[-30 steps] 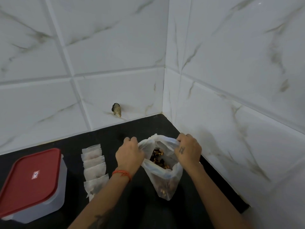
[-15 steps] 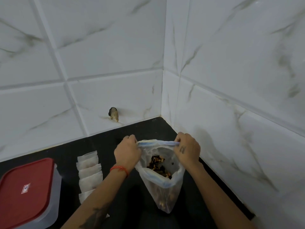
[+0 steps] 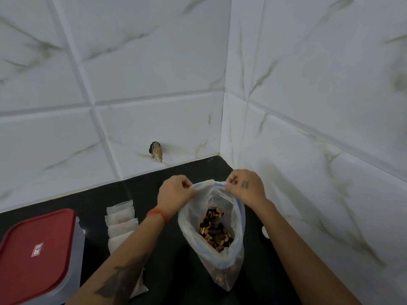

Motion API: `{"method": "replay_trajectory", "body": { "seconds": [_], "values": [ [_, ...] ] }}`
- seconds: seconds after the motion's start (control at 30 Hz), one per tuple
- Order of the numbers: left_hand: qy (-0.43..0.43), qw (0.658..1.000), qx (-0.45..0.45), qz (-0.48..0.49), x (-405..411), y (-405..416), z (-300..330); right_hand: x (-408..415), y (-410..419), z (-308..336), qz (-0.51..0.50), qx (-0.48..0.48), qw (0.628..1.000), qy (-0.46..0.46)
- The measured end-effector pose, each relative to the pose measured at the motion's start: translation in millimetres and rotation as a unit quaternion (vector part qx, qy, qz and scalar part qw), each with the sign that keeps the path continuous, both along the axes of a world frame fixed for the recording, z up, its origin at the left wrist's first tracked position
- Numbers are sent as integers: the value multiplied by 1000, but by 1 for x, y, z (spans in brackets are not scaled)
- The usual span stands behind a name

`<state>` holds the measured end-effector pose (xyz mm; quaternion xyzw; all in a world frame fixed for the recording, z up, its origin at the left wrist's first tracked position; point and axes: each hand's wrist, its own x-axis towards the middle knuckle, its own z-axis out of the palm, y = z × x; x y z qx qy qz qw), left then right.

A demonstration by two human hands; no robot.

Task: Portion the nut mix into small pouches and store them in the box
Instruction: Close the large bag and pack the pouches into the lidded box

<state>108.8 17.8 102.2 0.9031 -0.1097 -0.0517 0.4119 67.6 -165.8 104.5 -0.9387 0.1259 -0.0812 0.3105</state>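
While the bag mouth is held apart, the items are listed as follows.

Bag: a clear zip bag (image 3: 229, 274) is held upright at the right of the black bench (image 3: 189, 170), its base apparently on the surface; the far rim is pulled taut between both hands.
Nut mix: the nut mix (image 3: 214, 231) is seen through the gaping mouth, low inside the bag.
Left hand: the left hand (image 3: 174, 192) has its fingers curled, pinching the left end of the far rim.
Right hand: the right hand (image 3: 246, 187) has its fingers curled, pinching the right end of the same rim.
Pouches: a row of small pouches (image 3: 121, 219) lies flat to the left of the bag, partly hidden by the left forearm; their contents cannot be made out.
Box: the box (image 3: 37, 256) stands at the near left, its red lid on.
Risk, tipping: if one pinch is released, the soft bag is judged likely to slump and spill mix onto the bench.
Risk, tearing: a seam may be split if the rim is pulled too hard.
Risk, sweeping: the pouches could be pushed out of line by the left forearm.
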Motion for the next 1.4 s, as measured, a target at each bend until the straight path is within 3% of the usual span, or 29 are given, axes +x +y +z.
{"method": "replay_trajectory", "body": {
  "seconds": [0.07,0.13,0.17,0.23,0.3,0.37,0.43,0.5,0.57,0.63,0.7,0.77,0.87,0.93,1.07,1.13,1.2,1.27,1.33,1.4],
  "values": [
    [-175,979,105,26,-6,0,0,-4,6,2,26,-151,982,-114],
    [-193,972,136,19,-5,-1,-1,-3,10,3,44,-152,978,-133],
    [-164,976,143,8,-3,-1,-2,0,9,4,40,-95,990,-95],
    [-60,990,130,-18,0,-1,3,4,5,15,31,108,993,43],
    [80,996,19,-37,0,0,15,4,1,25,37,293,943,152],
    [226,965,-113,-65,-6,0,30,4,-1,31,36,372,912,170],
    [270,945,-167,-81,-5,1,35,4,0,34,25,397,906,146],
    [218,957,-183,-56,-2,1,32,7,2,33,8,367,927,81],
    [30,996,-90,1,0,0,24,7,6,28,-14,214,976,-24],
    [-184,981,58,34,-7,-5,21,4,13,22,-14,-14,987,-157],
    [-283,953,102,26,-15,-9,21,-2,19,18,13,-119,966,-227],
    [-248,966,79,10,-17,-9,18,-6,20,23,24,-73,982,-174],
    [-31,999,-18,3,-21,6,19,-23,8,31,27,122,992,6],
    [89,995,-43,4,-31,18,18,-41,-2,29,30,261,960,93],
    [266,950,-161,-35,-57,30,6,-66,-7,11,64,378,912,144],
    [189,967,-168,-3,-63,27,-2,-67,1,4,26,345,933,94],
    [1,998,-44,48,-65,22,-5,-67,9,-1,-36,122,992,7],
    [-137,986,39,83,-70,18,-1,-72,17,-2,-76,-89,988,-96],
    [-139,986,33,82,-76,17,-3,-79,18,-3,-76,-98,988,-94],
    [30,992,-96,72,-80,19,-8,-86,12,-6,-71,41,997,-2]
  ]
}}
